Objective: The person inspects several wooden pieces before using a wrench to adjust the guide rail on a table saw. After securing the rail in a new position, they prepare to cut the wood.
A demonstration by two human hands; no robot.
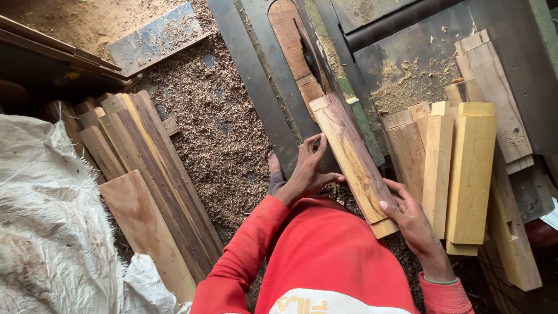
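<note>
Streaky brown wood plank (352, 157), flat, angled on saw table

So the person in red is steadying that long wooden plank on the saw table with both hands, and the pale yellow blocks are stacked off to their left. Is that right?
Not quite. Both hands, the left hand and right hand, are on the plank at the saw table, but the head view shows the pale yellow blocks stacked to the person's right, not their left. To the left, darker boards lean by the sawdust.
</note>
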